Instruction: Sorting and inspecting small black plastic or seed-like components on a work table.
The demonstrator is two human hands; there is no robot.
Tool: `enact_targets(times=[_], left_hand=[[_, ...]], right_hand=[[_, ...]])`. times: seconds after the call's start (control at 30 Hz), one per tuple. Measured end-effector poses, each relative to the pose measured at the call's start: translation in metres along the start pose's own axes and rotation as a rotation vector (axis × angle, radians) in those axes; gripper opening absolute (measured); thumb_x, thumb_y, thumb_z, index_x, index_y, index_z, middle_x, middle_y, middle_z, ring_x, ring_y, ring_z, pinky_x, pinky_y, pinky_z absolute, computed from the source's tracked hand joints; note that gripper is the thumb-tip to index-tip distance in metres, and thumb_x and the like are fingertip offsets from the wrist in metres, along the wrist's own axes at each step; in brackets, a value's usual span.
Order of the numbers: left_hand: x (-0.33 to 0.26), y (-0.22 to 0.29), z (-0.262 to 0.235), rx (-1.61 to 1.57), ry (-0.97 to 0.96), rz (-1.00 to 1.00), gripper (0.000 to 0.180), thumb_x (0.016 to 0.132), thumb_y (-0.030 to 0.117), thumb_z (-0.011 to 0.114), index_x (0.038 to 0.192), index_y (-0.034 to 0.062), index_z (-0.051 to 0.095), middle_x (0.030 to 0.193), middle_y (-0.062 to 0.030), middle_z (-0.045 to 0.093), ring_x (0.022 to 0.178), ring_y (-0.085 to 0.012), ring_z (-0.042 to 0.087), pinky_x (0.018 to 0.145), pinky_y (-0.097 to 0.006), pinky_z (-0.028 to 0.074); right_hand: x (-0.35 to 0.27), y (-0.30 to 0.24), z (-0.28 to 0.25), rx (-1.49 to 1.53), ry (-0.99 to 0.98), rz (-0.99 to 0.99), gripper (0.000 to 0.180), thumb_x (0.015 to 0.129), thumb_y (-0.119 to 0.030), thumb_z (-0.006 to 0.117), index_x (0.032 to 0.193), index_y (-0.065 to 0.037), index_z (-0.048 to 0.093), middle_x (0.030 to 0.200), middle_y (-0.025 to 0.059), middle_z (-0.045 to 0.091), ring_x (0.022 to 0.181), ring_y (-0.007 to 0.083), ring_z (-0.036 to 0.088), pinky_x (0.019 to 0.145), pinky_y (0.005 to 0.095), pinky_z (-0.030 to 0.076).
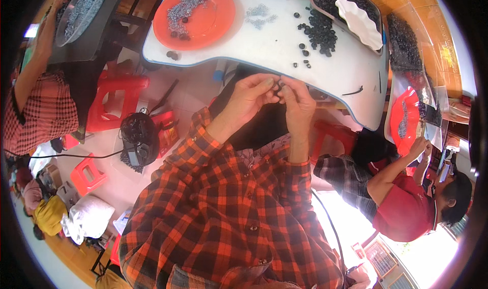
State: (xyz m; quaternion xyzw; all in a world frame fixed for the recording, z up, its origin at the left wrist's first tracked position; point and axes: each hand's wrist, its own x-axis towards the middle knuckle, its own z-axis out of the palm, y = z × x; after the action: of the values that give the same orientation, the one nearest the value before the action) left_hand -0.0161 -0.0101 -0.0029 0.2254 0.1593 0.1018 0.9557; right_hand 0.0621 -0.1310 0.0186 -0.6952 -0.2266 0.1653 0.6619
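Note:
My left hand [252, 97] and my right hand [299, 102] meet just off the near edge of the white table [244, 50]. Between their pinched fingertips is a small black part [278, 86], mostly covered by the fingers. Beyond them on the table lies a pile of small round black parts [321, 34], with a few loose ones nearer me. To the left, an orange-red plate [218, 24] carries small grey pieces [185, 9] and a few black parts. More grey pieces [260, 17] are scattered at the table's middle.
A tray [317, 4] of black parts with a white wavy-edged dish [358, 23] stands at the back right. A thin black strip [353, 91] lies on the table. Red stools [119, 93] stand left. People sit on both sides; the one at right reaches toward a red dish [405, 121].

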Motion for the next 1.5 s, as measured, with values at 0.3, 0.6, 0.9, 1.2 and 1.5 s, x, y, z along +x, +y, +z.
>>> enact_targets(times=[0.3,0.6,0.9,1.2,1.5], left_hand=[[-0.001,-0.002,0.000,0.020,-0.020,0.008,0.020,0.095,0.011,0.058,0.109,-0.0014,0.064,0.087,-0.0036,0.064,0.074,-0.0095,0.062,0.073,-0.028,0.058],[-0.002,-0.004,0.002,0.153,0.006,0.070,0.019,0.093,0.007,0.060,0.110,-0.0004,0.065,0.086,-0.0035,0.064,0.073,-0.0088,0.061,0.072,-0.028,0.059],[-0.002,-0.004,0.000,0.090,-0.028,0.063,0.016,0.094,0.008,0.059,0.107,0.0003,0.064,0.087,-0.0051,0.065,0.074,-0.0104,0.063,0.070,-0.026,0.058],[-0.002,-0.003,0.001,0.083,-0.012,0.084,0.016,0.094,0.009,0.059,0.107,0.0008,0.065,0.086,-0.0053,0.065,0.074,-0.0114,0.063,0.068,-0.024,0.056],[-0.002,0.000,0.002,-0.048,-0.020,0.028,0.022,0.097,0.010,0.054,0.113,-0.0035,0.062,0.081,-0.0040,0.061,0.075,-0.0113,0.062,0.079,-0.031,0.060]], right_hand=[[-0.003,0.003,0.004,0.044,0.059,-0.008,0.028,0.089,0.005,0.061,0.116,0.002,0.059,0.095,0.0049,0.066,0.083,0.0084,0.061,0.075,0.0230,0.051],[-0.004,-0.005,0.006,0.041,0.073,-0.029,0.028,0.087,0.004,0.064,0.115,0.004,0.058,0.093,0.0077,0.068,0.083,0.0095,0.063,0.073,0.0222,0.052],[-0.003,-0.005,0.009,-0.167,0.091,-0.199,0.014,0.083,0.003,0.069,0.096,-0.001,0.069,0.090,0.0040,0.063,0.075,0.0088,0.060,0.067,0.0205,0.049],[-0.006,-0.010,0.017,-0.036,0.097,-0.120,0.014,0.085,0.004,0.067,0.098,0.001,0.068,0.092,0.0032,0.061,0.079,0.0082,0.058,0.068,0.0202,0.048],[-0.005,-0.005,0.012,-0.070,0.143,-0.107,0.010,0.086,0.002,0.064,0.096,0.000,0.068,0.094,0.0035,0.062,0.084,0.0096,0.058,0.074,0.0212,0.047]])
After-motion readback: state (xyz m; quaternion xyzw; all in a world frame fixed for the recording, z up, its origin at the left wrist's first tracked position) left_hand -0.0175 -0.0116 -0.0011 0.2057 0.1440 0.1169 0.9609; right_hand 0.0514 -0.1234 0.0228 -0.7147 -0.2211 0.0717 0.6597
